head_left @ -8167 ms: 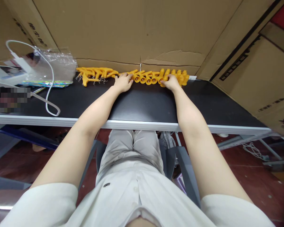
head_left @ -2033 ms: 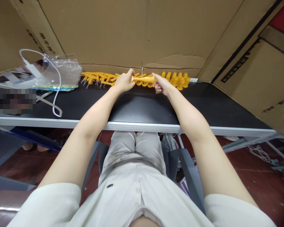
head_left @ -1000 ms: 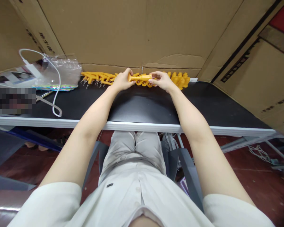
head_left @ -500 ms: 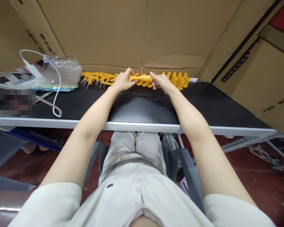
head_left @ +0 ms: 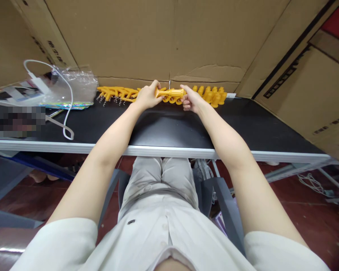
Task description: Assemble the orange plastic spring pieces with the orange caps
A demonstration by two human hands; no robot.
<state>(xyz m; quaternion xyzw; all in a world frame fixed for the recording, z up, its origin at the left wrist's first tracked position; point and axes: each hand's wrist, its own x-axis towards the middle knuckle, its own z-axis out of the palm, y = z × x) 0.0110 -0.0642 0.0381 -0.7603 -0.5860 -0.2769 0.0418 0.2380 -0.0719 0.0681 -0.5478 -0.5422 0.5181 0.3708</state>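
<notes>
A yellow plastic corkscrew body [head_left: 171, 92] lies level between my hands, above the far part of the table. My left hand [head_left: 147, 96] pinches its flared left end between thumb and fingers. At its wider right end, my right hand [head_left: 192, 99] is closed, with the thumb along the top and the other fingers curled under. Whether a metal screw sits inside the body cannot be seen. Left of my hands lie yellow corkscrew handles with metal spirals [head_left: 117, 94]. Several yellow bodies [head_left: 214, 95] stand to the right, and round yellow ends [head_left: 172, 100] show just behind the held piece.
Cardboard walls [head_left: 147, 37] rise behind and to the right of the black table [head_left: 169, 128]. On the left are a clear plastic bag [head_left: 76, 82], a white cable [head_left: 71, 99] and a grey strap-like piece [head_left: 62, 125]. A metal rail [head_left: 172, 151] edges the table front.
My right hand has turned and its fingers have curled tighter at the body's right end, the thumb now on top. My left hand has hardly moved.
</notes>
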